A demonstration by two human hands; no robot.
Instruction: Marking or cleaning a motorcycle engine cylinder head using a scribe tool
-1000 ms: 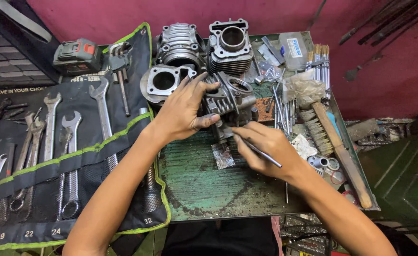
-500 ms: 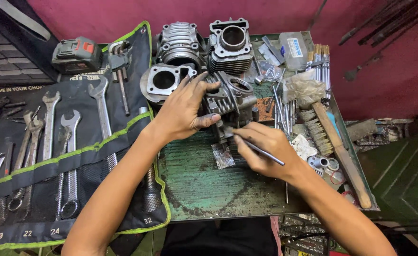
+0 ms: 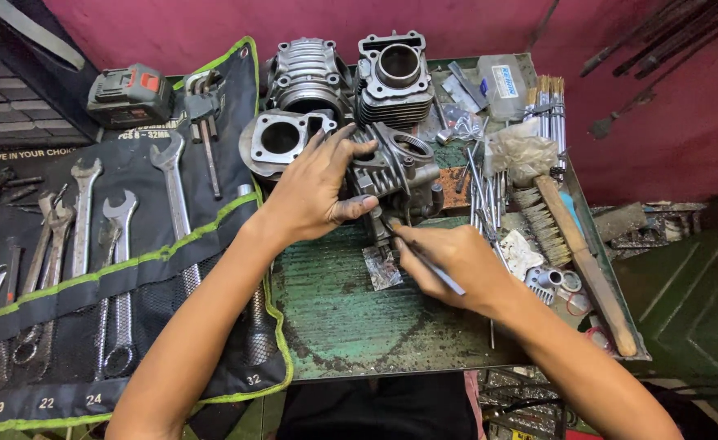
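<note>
I see the right hand pinching a thin metal tool, tip at the cylinder head's lower edge on the green worktop. Left hand clasps the head, fingers curled. Little shift since a second ago; work holds steady. Beyond: cylinder blocks, wrench roll.

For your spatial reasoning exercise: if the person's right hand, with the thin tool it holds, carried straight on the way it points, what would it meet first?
The right hand points its thin tool up-left at the grey cylinder head steadied by the left hand. It would meet that casting's lower edge first; the tip looks about touching already.
</note>
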